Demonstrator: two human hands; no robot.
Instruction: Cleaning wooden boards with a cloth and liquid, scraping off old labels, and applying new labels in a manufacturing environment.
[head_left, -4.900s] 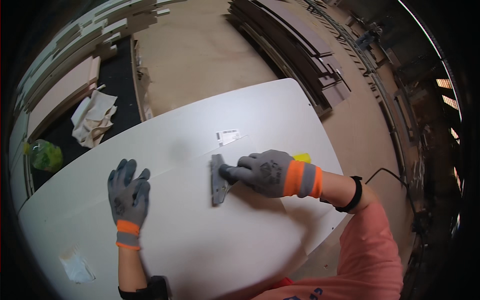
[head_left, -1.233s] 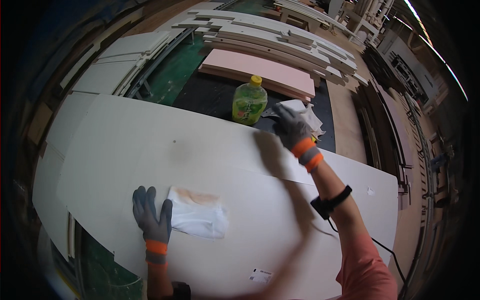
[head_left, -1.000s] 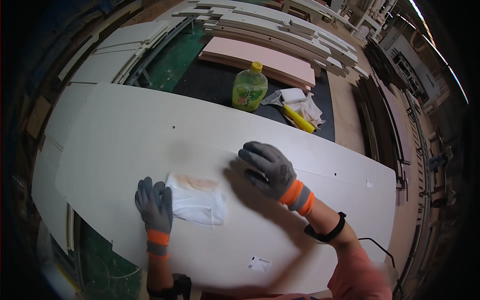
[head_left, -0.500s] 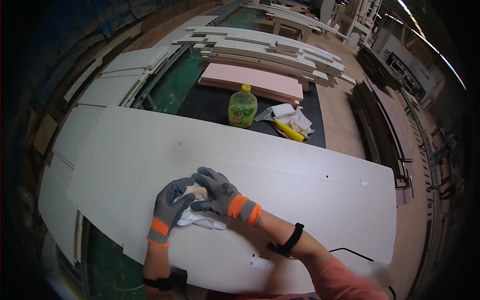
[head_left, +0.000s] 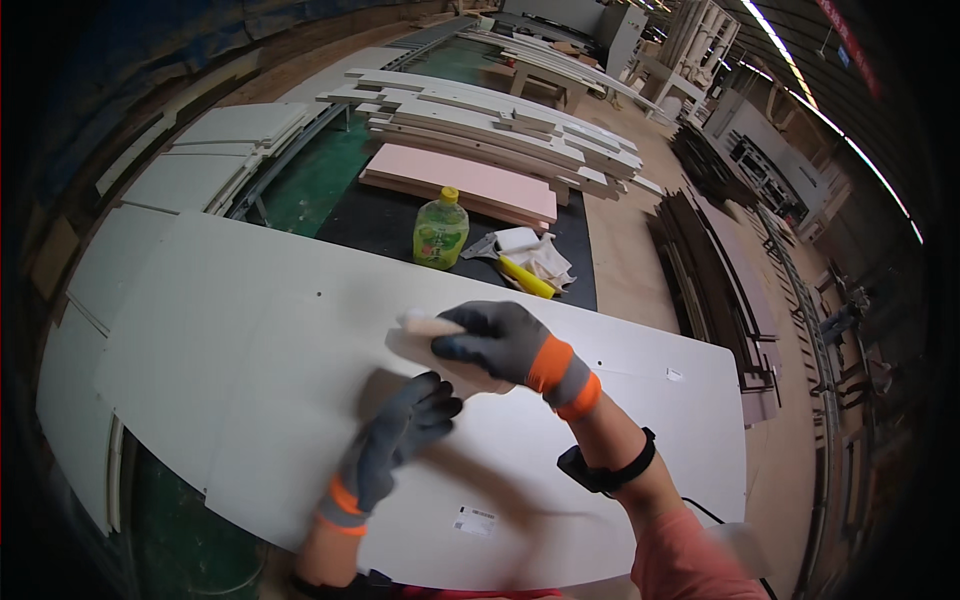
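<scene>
A large white panel (head_left: 270, 390) lies in front of me. My right hand (head_left: 500, 342), in a grey glove with an orange-striped cuff, is closed on a crumpled pale cloth (head_left: 428, 326) just above the panel. Part of the cloth hangs below the fingers, and the palm side is hidden. Left of and nearer than it, my left hand (head_left: 392, 438) wears a matching glove. Its fingers are parted and slightly bent, with nothing in them. A printed label (head_left: 475, 521) is on the panel's near part.
Beyond the panel stand a yellow-capped green bottle (head_left: 440, 235), a yellow-handled scraper (head_left: 526, 277) and a rag (head_left: 552, 263) on a dark surface (head_left: 350, 215). Pink boards (head_left: 460, 182) and stacked white strips (head_left: 500, 130) lie behind. Dark boards (head_left: 700, 270) are at right.
Both hands were together on the cloth against the panel. The right hand has carried the cloth up and away to the right; the left has let go and drawn nearer. The view has shifted right.
</scene>
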